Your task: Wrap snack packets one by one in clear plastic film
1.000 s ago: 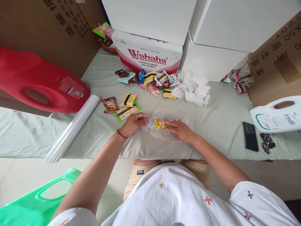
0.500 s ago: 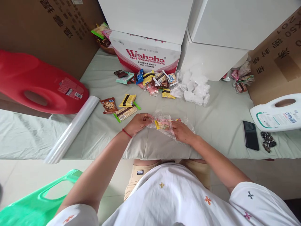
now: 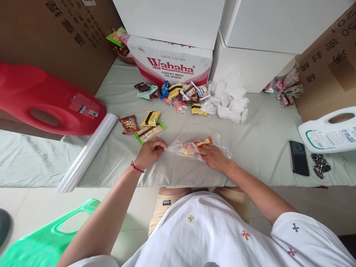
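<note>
so the person's sitting at the counter (image 3: 258, 148), which has a pale green cloth over it, and both hands are on a clear plastic bag (image 3: 194, 148) lying right at the near edge in front of them. the left hand (image 3: 150, 152) has its fingers pinched together on the bag's twisted end at about 9 o'clock of the bag. the right hand (image 3: 213, 157) is closed on the other part, at roughly 4 o'clock, pressing it down onto the cloth. inside the bag you can see a few wrapped snacks (image 3: 196, 145), pink, yellow and orange-ish, can't read the labels.

at 11 o'clock from the left hand, just beside it, there's a little group of snack packets (image 3: 144, 124): a cookie one, a yellow one and a green-edged bar. further back at 12 o'clock a bigger heap of snacks (image 3: 178, 94) sits against a red and white wahaha box (image 3: 172, 66), with a bunch of crumpled clear bags (image 3: 230, 104) next to the heap on its 3 o'clock side.

a roll of clear film (image 3: 87, 152) lies slanted at 9 o'clock, touching a big red jug (image 3: 47, 98) lying on its side. way over at 3 o'clock there's a black phone (image 3: 299, 157), some keys (image 3: 319, 167) just beside it, and a white jug (image 3: 329, 129) lying flat.
</note>
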### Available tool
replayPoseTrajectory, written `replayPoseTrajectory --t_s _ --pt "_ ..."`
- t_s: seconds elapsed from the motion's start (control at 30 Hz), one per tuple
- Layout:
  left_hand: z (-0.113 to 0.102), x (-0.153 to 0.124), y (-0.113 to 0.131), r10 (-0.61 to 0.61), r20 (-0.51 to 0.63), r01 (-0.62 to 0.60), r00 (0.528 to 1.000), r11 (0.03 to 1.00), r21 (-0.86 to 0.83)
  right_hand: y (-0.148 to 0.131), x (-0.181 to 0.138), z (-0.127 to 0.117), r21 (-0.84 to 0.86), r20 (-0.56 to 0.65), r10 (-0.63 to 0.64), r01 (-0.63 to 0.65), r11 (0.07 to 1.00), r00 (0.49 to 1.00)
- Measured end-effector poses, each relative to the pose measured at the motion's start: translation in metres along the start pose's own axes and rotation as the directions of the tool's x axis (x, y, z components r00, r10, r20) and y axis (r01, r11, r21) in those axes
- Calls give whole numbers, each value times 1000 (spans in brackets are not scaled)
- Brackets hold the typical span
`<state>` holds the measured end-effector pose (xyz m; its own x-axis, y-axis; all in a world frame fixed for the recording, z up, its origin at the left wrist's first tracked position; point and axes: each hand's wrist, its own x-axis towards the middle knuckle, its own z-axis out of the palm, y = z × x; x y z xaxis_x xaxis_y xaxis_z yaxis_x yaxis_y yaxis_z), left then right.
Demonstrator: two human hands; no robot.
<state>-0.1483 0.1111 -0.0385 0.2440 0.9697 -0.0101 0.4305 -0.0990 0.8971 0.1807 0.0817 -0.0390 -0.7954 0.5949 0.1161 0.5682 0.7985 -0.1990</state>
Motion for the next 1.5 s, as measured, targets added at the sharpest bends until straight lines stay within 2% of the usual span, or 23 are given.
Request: replayPoseTrajectory --t_s 0.13,0.23,0.3,0.37,0.47,0.53,0.6,0.67,0.77,0.83,0.9,1.0,1.07,1.17,1.23,1.33,1.4,1.5 --pt "4 3 4 -1 -93 -4 996 999 -53 -1 0 -1 -54 -16 -43 42 998 999" --pt "9 8 11 -58 -201 12 978 975 -223 0 1 -1 -52 -20 -60 59 997 998" --pt "14 14 20 -77 -193 6 978 940 -342 1 1 0 -49 -24 -62 61 997 998" --pt "20 21 29 -51 -101 16 994 949 -315 1 2 0 -57 -28 -60 58 997 998" --pt "28 29 44 -26 98 32 995 998 -60 0 2 -1 -93 -32 -59 55 994 998" --pt "30 28 53 2 184 -17 983 997 80 -1 3 -3 -113 -39 -64 59 992 997" --pt "29 23 62 83 227 -126 970 976 180 -1 4 -5 -117 -42 -69 64 991 997" --pt "27 12 68 191 283 -274 940 917 290 -2 5 -7 -108 -34 -65 61 992 997" --pt "27 -8 69 289 412 -461 864 784 416 -1 6 -9 -88 -21 -58 56 995 998" --pt "29 -20 64 284 509 -544 812 683 487 0 5 -9 -75 -24 -54 52 996 998" --pt "34 -30 58 249 571 -587 782 603 540 1 3 -7 -57 -29 -52 50 997 998" --pt "38 -42 53 223 622 -618 751 568 543 4 -1 -5 -24 -40 -62 61 998 997" --pt "35 -46 54 225 621 -608 751 604 516 6 -3 -3 -10 -47 -65 65 998 997" --pt "23 -47 65 244 562 -550 790 686 476 8 -5 -2 -17 -58 -62 61 998 996" --pt "14 -43 77 290 471 -521 833 696 494 8 -6 -1 -34 -65 -68 66 997 996" --pt "10 -29 97 378 273 -464 885 657 594 7 -6 -1 -36 -65 -72 69 997 995" --pt "18 -15 106 424 245 -478 872 631 611 6 -6 -1 -16 -51 -59 58 998 997" --pt "41 3 109 452 399 -603 798 592 535 6 -5 0 24 -34 -22 23 999 999"
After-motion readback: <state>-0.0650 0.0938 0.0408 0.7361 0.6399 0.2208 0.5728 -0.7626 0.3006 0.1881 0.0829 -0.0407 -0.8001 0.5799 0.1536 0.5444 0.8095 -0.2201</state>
